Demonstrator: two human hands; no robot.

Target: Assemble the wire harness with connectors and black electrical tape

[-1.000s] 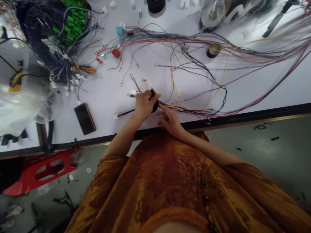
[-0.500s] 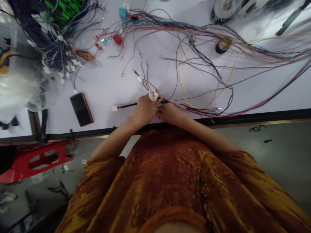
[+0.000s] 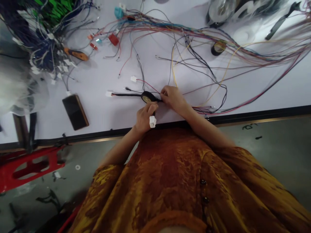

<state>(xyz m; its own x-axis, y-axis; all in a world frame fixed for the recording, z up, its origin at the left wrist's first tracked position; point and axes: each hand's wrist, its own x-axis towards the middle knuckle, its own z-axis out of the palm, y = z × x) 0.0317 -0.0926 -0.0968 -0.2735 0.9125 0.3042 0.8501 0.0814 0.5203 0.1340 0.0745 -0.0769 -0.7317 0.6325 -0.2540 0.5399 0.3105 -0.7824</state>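
Note:
My left hand (image 3: 144, 117) is closed near the table's front edge, and a small white connector (image 3: 152, 121) hangs from its fingers. Just above it a roll of black tape (image 3: 146, 96) sits against a black-wrapped wire bundle (image 3: 126, 94) that ends in a white plug (image 3: 109, 94) at the left. My right hand (image 3: 173, 97) is closed in a pinch on the wires just right of the tape roll. Thin red, yellow and black wires (image 3: 206, 108) trail from that hand to the right along the white table (image 3: 104, 106).
A dark phone (image 3: 75, 111) lies at the front left. Many coloured wires (image 3: 184, 35) spread across the table's back, with another tape roll (image 3: 217, 48), a red connector (image 3: 113, 39), an orange-handled tool (image 3: 76, 54) and a dense harness pile (image 3: 46, 29). A red stool (image 3: 29, 168) stands on the floor.
My left hand has drawn back toward the table edge with the white connector. My right hand has moved up onto the wires. The tape roll now shows between the hands.

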